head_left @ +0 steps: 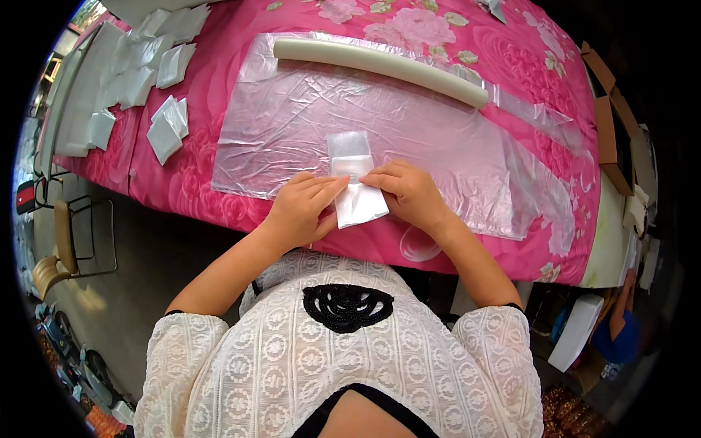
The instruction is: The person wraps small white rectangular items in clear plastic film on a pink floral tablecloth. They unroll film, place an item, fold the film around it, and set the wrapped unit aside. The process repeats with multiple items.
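Observation:
Between my hands is a small white plastic packet (pixel 361 206), held over the near part of the table. My left hand (pixel 301 208) grips its left edge, fingers bent and thumb tip on the upper part. From the other side my right hand (pixel 405 193) pinches it near the middle. The packet's far end (pixel 350 142) looks clear and thin, its near end whiter and folded. Under my hands a large wrinkled sheet of clear plastic (pixel 292 117) lies over the tabletop. A long pale tube (pixel 380 67) rests across the sheet's far part.
A pink floral cloth (pixel 197 146) covers the table. Several folded white plastic packets (pixel 135 87) lie at the far left. A chair (pixel 66 248) stands on the floor left of the table. Cardboard boxes (pixel 613 139) are at the right edge. Another person in blue (pixel 615 339) is at the lower right.

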A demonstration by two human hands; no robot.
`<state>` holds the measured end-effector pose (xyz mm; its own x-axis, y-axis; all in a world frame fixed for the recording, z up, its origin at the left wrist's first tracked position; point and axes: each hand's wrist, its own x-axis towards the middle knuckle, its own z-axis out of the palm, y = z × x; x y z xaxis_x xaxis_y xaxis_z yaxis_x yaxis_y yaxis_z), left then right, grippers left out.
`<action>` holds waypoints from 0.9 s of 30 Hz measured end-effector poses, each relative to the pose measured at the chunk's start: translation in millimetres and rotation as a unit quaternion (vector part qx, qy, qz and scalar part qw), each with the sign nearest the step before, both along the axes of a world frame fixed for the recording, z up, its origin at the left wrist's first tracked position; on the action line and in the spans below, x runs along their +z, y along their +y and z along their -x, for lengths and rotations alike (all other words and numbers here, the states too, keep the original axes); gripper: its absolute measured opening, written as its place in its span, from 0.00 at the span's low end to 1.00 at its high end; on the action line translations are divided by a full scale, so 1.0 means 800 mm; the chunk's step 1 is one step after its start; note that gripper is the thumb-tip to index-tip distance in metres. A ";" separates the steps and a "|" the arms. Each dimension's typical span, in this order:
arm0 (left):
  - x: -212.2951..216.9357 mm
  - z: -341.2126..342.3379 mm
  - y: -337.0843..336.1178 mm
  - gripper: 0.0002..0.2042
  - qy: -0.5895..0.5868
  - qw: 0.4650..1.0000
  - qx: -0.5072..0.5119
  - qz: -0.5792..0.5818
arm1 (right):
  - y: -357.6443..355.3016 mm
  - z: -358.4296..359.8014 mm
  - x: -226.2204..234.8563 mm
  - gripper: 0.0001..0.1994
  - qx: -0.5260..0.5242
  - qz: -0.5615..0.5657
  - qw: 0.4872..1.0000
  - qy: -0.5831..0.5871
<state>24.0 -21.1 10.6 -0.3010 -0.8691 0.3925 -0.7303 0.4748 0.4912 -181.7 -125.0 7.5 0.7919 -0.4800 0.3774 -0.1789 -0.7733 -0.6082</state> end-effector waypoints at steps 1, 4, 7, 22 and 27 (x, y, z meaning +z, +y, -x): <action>0.002 0.004 -0.001 0.26 -0.006 1.000 0.010 0.006 | -0.002 0.000 -0.001 0.12 -0.002 -0.009 1.000 0.003; 0.000 0.005 0.001 0.25 -0.021 0.999 0.003 0.033 | -0.002 0.002 0.001 0.11 0.005 -0.005 1.000 0.007; -0.009 0.006 0.005 0.25 -0.025 0.999 0.007 0.043 | 0.002 0.005 0.006 0.11 0.023 0.018 1.000 0.011; 0.004 0.012 -0.031 0.28 0.187 0.933 0.226 -0.210 | -0.043 -0.043 0.037 0.15 -0.145 -0.339 0.901 0.231; 0.008 0.003 -0.031 0.34 0.102 0.957 0.224 -0.154 | -0.054 -0.051 0.035 0.17 -0.123 -0.370 0.882 0.265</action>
<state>21.6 -46.3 16.8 0.1838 -0.9771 0.1073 -0.7008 -0.0537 0.7113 -140.7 -168.1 35.8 0.6008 -0.6214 -0.5029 -0.6970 -0.0990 -0.7102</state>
